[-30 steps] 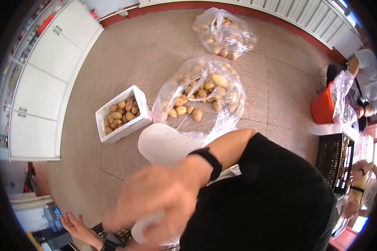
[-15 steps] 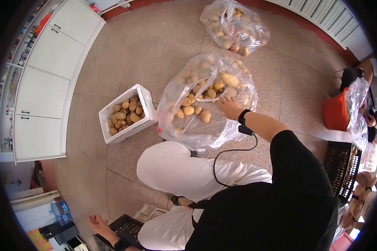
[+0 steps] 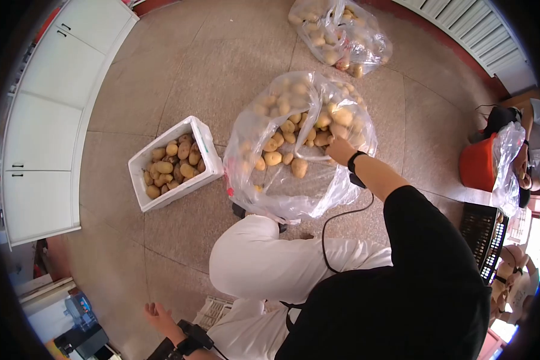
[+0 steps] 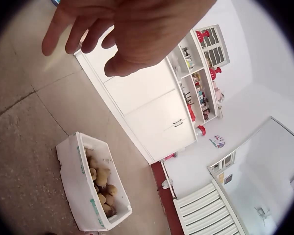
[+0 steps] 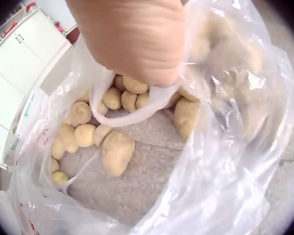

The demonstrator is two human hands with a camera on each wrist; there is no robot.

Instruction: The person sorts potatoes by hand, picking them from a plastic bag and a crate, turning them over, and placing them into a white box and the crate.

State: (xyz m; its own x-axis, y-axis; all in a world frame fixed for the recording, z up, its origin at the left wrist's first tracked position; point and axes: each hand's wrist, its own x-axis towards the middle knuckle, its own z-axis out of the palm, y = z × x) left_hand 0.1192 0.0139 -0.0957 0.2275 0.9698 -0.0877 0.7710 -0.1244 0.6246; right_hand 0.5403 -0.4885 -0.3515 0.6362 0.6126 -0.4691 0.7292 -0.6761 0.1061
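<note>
The person's left hand point(image 3: 155, 315) hangs low beside the white trouser leg point(image 3: 264, 264), near a dark crate point(image 3: 162, 351) at the bottom edge of the head view. Seen from the left wrist, that hand point(image 4: 132, 29) has its fingers loosely spread and slightly bent, with nothing in them. Beyond it in the same view lie the tiled floor point(image 4: 24, 147) and a white foam box point(image 4: 90, 188) with potatoes in it.

Farther out, the right arm reaches forward with a black wristband point(image 3: 355, 161) on it, and a black cable point(image 3: 336, 222) runs back from the band. The right hand point(image 3: 341, 149) is at the rim of the open clear plastic bag point(image 3: 264, 186) that sits on the floor in front of the knees. The right wrist view shows the hand point(image 5: 137, 39) with its fingers curled round a fold of the plastic, gripping it. Potatoes point(image 5: 116, 152) lie loose on the bottom of the bag just below the fist, and more are heaped against the bag's far side.

To the left of the bag stands the foam box point(image 3: 156, 198), well apart from both hands. White cupboards point(image 3: 42, 120) line the wall beyond. A second bag of potatoes point(image 3: 339, 36) lies farther off, and an orange bucket point(image 3: 477, 165) stands to the right.
</note>
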